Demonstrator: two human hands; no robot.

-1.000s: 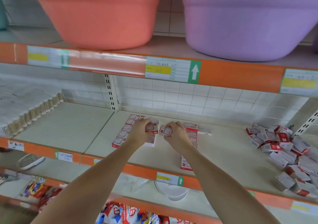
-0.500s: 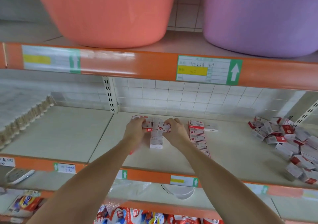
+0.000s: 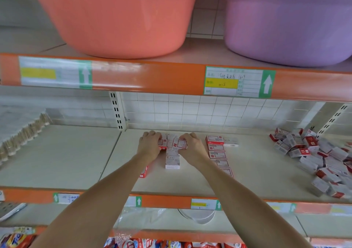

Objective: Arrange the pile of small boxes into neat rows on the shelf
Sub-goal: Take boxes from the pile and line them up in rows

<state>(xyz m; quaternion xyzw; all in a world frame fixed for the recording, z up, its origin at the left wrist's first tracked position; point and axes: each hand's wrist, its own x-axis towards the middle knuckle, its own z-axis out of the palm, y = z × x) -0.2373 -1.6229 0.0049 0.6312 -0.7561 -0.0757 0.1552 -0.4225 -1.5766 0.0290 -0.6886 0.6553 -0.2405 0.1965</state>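
Note:
Small red-and-white boxes lie in rows on the cream shelf (image 3: 247,175). My left hand (image 3: 149,146) is curled over the boxes at the far end of the left row. My right hand (image 3: 192,147) pinches one small box (image 3: 180,143), tilted, next to the middle row (image 3: 172,160). A further row (image 3: 217,155) runs front to back on the right of my right hand. A loose pile of the same boxes (image 3: 320,158) lies at the shelf's right end. The left row is mostly hidden under my left forearm.
An orange basin (image 3: 118,15) and a purple basin (image 3: 289,22) stand on the shelf above, whose orange edge (image 3: 152,78) hangs over the work area. Stacked pale goods (image 3: 17,133) fill the far left. Packaged snacks (image 3: 171,244) sit on the lower shelf.
Both hands have moved toward the back of the shelf and closer together, my right hand carrying its box along. The camera has shifted nearer and slightly left.

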